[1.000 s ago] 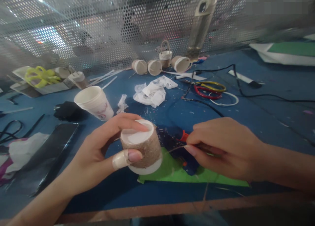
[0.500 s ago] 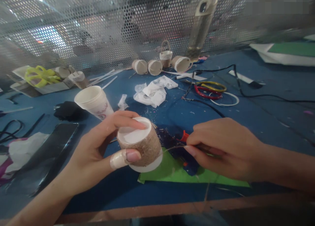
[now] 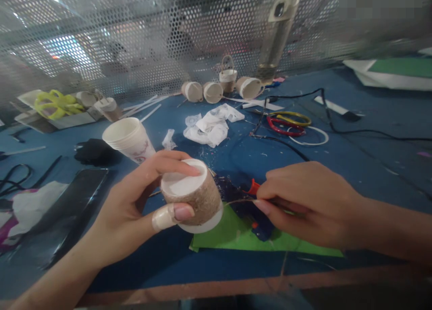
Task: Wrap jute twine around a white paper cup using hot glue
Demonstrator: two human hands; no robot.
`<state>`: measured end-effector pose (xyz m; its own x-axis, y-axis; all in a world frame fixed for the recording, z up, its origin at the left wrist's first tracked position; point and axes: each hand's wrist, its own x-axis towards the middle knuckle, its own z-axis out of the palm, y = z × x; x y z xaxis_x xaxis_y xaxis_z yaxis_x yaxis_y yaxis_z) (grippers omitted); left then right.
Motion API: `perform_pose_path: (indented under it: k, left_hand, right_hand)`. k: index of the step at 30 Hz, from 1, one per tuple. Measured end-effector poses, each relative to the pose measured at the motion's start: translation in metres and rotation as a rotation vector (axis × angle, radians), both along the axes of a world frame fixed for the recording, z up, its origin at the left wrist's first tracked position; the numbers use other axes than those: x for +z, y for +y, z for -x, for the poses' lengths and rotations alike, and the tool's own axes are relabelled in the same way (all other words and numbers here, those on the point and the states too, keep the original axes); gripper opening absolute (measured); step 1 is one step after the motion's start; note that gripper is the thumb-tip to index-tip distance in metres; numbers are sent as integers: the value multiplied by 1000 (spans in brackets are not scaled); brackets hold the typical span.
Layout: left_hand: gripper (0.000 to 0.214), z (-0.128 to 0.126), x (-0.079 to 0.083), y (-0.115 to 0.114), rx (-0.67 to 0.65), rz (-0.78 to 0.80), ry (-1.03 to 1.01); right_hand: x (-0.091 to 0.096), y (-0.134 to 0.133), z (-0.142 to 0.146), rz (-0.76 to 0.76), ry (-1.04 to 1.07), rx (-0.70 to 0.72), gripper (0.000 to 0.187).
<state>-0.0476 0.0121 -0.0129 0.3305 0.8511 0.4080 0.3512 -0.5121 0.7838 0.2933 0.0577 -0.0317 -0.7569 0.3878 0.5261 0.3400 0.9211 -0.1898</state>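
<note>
Tilted in my left hand [image 3: 141, 202] is a white paper cup [image 3: 182, 184], its bottom facing up towards me. Brown twine [image 3: 204, 202] wraps most of its side, with a white band showing at the lower edge. My left thumb, with a bandage on it, presses the wrapped side while a finger rests on the cup's base. To the right, my right hand [image 3: 303, 202] pinches the loose end of twine [image 3: 239, 201], which runs taut to the cup. Below lie a green sheet [image 3: 222, 238] and a blue glue gun [image 3: 263, 229] with an orange part, partly hidden by my right hand.
Stacked paper cups [image 3: 126, 139] stand behind my left hand. Crumpled white plastic [image 3: 212, 125], several twine-wrapped cups [image 3: 212, 92] and a clear bottle [image 3: 275, 40] are farther back. Cables [image 3: 290, 121] lie right; yellow-handled scissors [image 3: 57, 104] and a black phone-like slab [image 3: 74, 197] lie left.
The cup has tipped very slightly upward in my left hand. My right hand keeps its pinch on the twine and has barely moved.
</note>
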Motion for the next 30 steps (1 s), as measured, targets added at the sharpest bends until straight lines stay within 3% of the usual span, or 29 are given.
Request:
perform_pose_path:
  k: [30]
  left_hand:
    - [33,-5,7,2,-3,7,15]
  right_hand:
    - [-9,0,1,-5,59,-7,28]
